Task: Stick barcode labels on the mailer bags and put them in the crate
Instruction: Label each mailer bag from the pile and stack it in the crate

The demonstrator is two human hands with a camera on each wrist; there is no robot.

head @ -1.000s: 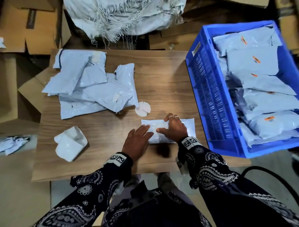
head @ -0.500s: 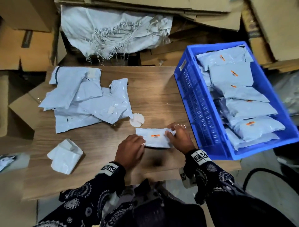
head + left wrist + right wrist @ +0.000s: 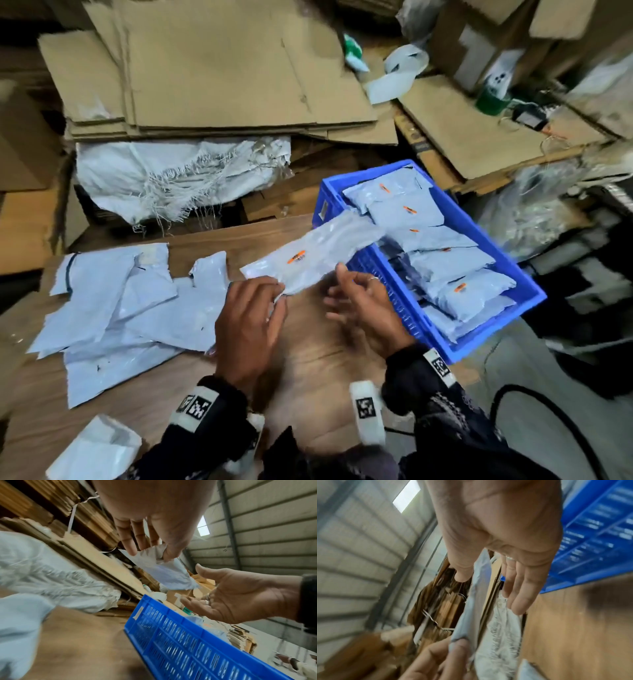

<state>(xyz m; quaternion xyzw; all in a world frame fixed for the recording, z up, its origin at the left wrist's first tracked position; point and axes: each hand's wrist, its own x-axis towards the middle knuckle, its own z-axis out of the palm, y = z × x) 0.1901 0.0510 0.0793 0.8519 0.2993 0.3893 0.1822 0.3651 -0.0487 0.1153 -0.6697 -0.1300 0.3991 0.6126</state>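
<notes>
Labelled mailer bag (image 3: 310, 260) now lifted in left hand (image 3: 248, 325), crateward.

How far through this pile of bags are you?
Several labelled bags already lie in the blue crate. One mailer bag with an orange label is in the air, pinched by the left hand and reaching over the crate's rim; the right hand is open beside it. A heap of bags waits on the table.

Wood-grain desk (image 3: 318, 346); flattened cardboard (image 3: 212, 65) stacked beyond hands, frayed woven sack (image 3: 171, 171) under it; corrugated metal wall (image 3: 274, 534), small bright window (image 3: 203, 526).
</notes>
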